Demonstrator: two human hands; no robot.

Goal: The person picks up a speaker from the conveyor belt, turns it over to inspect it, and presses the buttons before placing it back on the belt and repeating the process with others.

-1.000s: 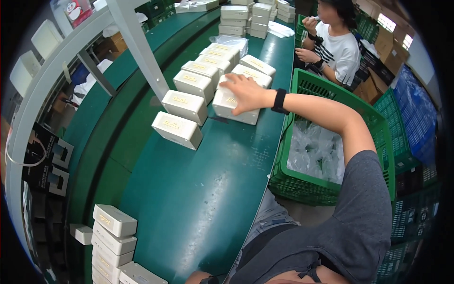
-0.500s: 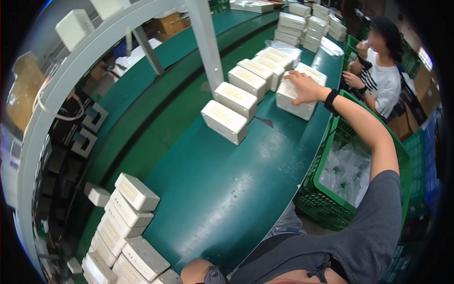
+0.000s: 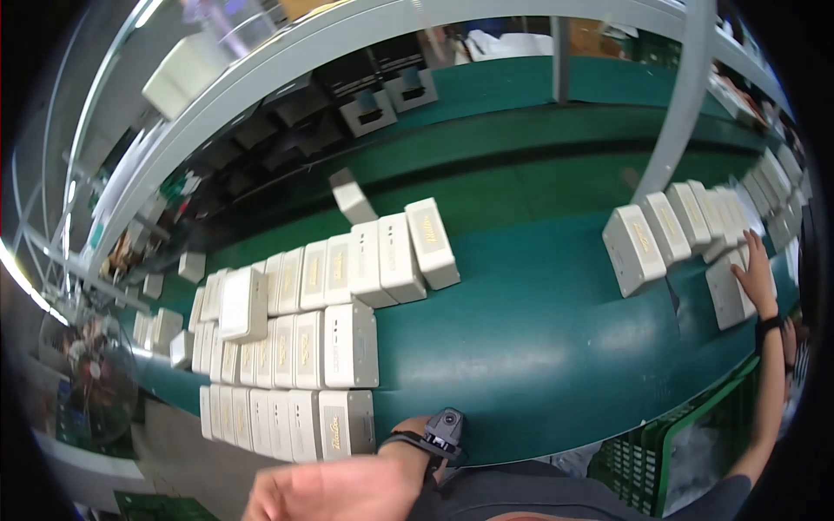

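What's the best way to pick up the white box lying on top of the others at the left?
Probably from above, pinching its left and right sides. This white box rests on top of other boxes, so its sides look raised above theirs, and nothing covers it.

The head-worn fisheye looks down from close above the green worktop (image 3: 521, 365), its far left perhaps blurred.

gold lettering (image 3: 428, 229) on white boxes (image 3: 351, 356)
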